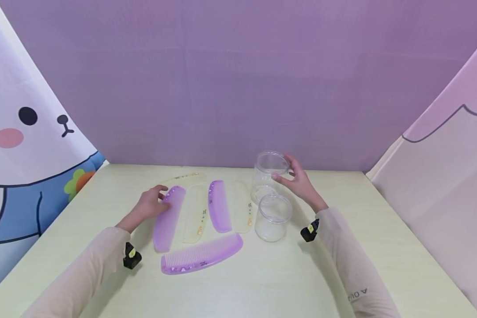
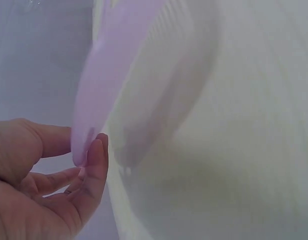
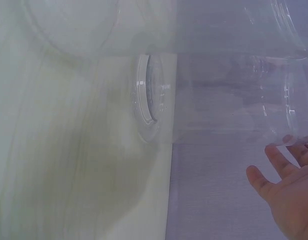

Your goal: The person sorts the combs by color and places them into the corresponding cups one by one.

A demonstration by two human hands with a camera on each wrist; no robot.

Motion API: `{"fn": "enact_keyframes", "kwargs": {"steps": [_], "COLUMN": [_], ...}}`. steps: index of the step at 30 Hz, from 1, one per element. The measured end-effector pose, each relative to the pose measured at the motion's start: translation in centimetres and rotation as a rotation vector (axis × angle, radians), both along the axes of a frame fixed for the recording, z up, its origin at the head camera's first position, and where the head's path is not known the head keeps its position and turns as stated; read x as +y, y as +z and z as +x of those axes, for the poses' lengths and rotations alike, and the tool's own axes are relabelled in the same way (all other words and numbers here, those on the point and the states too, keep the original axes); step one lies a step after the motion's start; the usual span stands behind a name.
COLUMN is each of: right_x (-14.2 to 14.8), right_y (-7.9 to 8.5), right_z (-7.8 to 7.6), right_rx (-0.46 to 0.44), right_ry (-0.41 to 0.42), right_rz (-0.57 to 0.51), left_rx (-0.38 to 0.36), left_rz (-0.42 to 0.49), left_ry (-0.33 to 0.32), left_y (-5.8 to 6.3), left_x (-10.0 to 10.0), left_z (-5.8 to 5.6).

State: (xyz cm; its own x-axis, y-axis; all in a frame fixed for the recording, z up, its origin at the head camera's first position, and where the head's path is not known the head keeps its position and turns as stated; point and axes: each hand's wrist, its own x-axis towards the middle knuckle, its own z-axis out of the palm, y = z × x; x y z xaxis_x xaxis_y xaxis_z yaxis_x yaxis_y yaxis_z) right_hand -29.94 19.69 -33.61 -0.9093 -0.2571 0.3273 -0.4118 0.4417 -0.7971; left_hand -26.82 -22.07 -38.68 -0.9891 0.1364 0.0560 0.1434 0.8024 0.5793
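My left hand [image 1: 148, 205] pinches one end of a translucent purple comb [image 1: 170, 223] at the left of the row. In the left wrist view this comb [image 2: 106, 65] slants above the table, its shadow beside it, with its tip between thumb and fingers. At the back right, my right hand [image 1: 303, 184] is spread at the upper rim of a tall clear plastic jar [image 1: 264, 176]. The right wrist view has its fingertips at the jar's [image 3: 219, 105] edge, one digit apart from the wall. A shorter clear jar [image 1: 273, 225] stands in front.
A purple comb [image 1: 220, 207] lies between a cream comb [image 1: 194, 214] and another cream comb [image 1: 241, 207]. One more purple comb [image 1: 202, 256] lies crosswise in front, and a cream comb [image 1: 184, 179] behind. A purple cloth [image 1: 238, 88] backs the pale table [image 1: 262, 287].
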Motion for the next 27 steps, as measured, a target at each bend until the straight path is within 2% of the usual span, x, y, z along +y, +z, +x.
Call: {"fn": "enact_keyframes", "kwargs": {"steps": [14,27], "right_x": [0.0,0.0], "right_y": [0.0,0.0], "right_z": [-0.1,0.0], "right_rx": [-0.001,-0.018], "right_ry": [0.0,-0.006], "right_rz": [-0.005,-0.005], "left_rx": [0.089,0.128], "left_rz": [-0.001,0.092], "left_ry": [-0.012,-0.009], "left_y": [2.0,4.4], "left_x": [-0.2,0.9], "left_z": [-0.9,-1.3]}}
